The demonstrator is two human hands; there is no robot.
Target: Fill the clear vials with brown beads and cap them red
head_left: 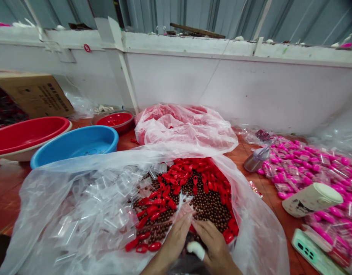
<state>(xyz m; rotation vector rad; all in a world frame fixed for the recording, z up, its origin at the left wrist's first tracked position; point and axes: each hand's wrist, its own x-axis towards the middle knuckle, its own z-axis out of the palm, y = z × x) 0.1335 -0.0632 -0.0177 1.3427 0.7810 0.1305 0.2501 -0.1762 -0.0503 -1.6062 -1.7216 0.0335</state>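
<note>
My left hand (177, 235) and my right hand (209, 236) meet at the fingertips low in the middle. Between them a bit of red shows, and a clear piece (185, 210) sits just beyond the fingertips; the grip itself is mostly hidden. A white wrap (196, 249) covers a digit of my right hand. Around my hands lie brown beads (207, 204) and red plastic pieces (155, 206) on a translucent sheet (262, 233). Clear plastic cases (104, 214) are heaped to the left.
A blue basin (78, 143) and red basin (29, 131) stand at the left. Behind is a pink-filled bag (184, 128). On the right are magenta pieces (302, 160), a white tumbler (310, 198), a grey-lidded cup (256, 159) and a green phone (313, 254).
</note>
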